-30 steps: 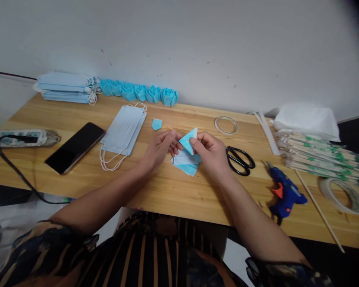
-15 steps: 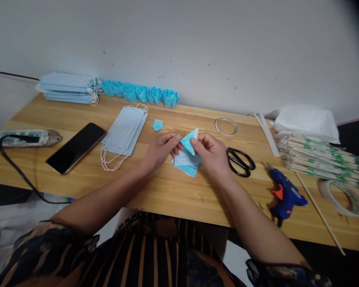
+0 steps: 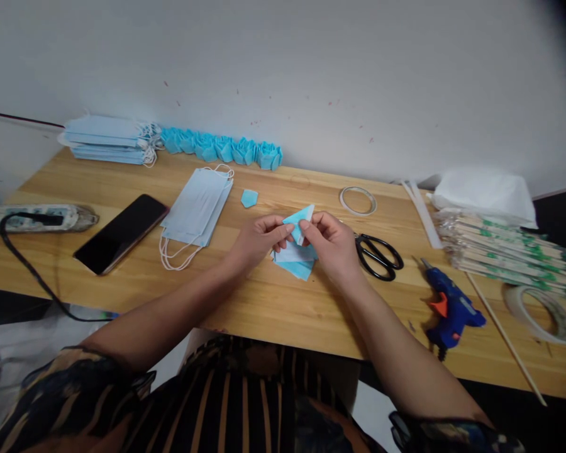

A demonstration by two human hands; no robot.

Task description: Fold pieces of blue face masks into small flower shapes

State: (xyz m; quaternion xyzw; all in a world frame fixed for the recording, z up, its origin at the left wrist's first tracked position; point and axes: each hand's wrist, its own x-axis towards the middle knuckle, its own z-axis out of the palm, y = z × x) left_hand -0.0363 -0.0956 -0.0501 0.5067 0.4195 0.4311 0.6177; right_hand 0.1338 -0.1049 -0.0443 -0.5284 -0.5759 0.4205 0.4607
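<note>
Between both hands is a small light-blue piece of mask fabric (image 3: 296, 220), folded to a triangle with a white edge on its right. My left hand (image 3: 260, 238) pinches its left lower side with thumb and fingers. On the other side, my right hand (image 3: 331, 242) grips it, thumb pressed on its face. Below them lie several blue and white cut fabric pieces (image 3: 295, 267), partly hidden by the hands. A small folded blue piece (image 3: 249, 198) rests on the table beyond my left hand. Scissors with black handles (image 3: 380, 257) lie right beside my right hand.
Left are face masks (image 3: 195, 204), a phone (image 3: 121, 234) and a power strip (image 3: 38, 218). By the wall stand a mask stack (image 3: 106, 138) and blue fabric flowers (image 3: 221, 148). Right are tape rolls (image 3: 358, 200), a glue gun (image 3: 448, 305), a thin stick (image 3: 507, 340) and packaged sticks (image 3: 504, 248).
The fabric's lower right corner has been folded in under my right thumb, so the piece looks narrower. My left fingers have shifted slightly lower along it.
</note>
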